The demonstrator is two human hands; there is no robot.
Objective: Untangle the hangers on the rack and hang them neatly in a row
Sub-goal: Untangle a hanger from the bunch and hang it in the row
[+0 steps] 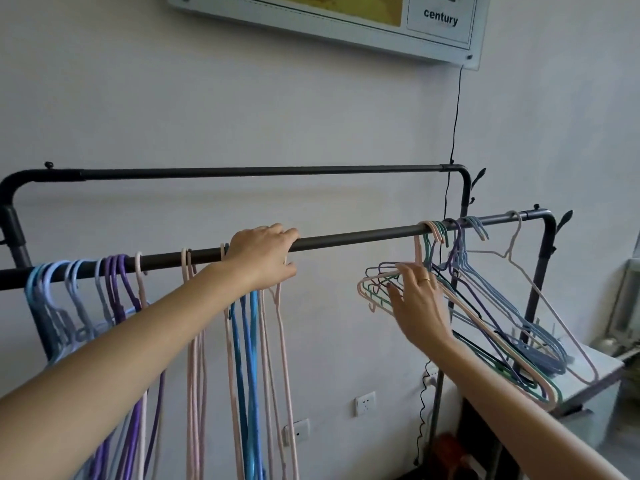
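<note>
A black front rail [346, 239] crosses the view, with a second rail [263, 172] behind and above it. On its left part, blue and purple hangers [117, 285], pale pink ones [188, 306] and bright blue ones [242, 341] hang straight down. My left hand [263, 254] curls over the rail and grips the hook of a pink hanger [281, 313]. Toward the right end hangs a tangled bunch of pink, green, purple and blue hangers [485, 306], tilted sideways. My right hand [415, 299] touches the bunch's left ends with spread fingers. A lone pink hanger [540, 289] hangs at the far right.
The rack stands against a pale wall with sockets [365, 403] low down. A black cable [455, 126] drops from a framed sign [440, 19] behind the rack's right end. A grey surface [595, 368] lies under the tangled bunch. Bare rail runs between my hands.
</note>
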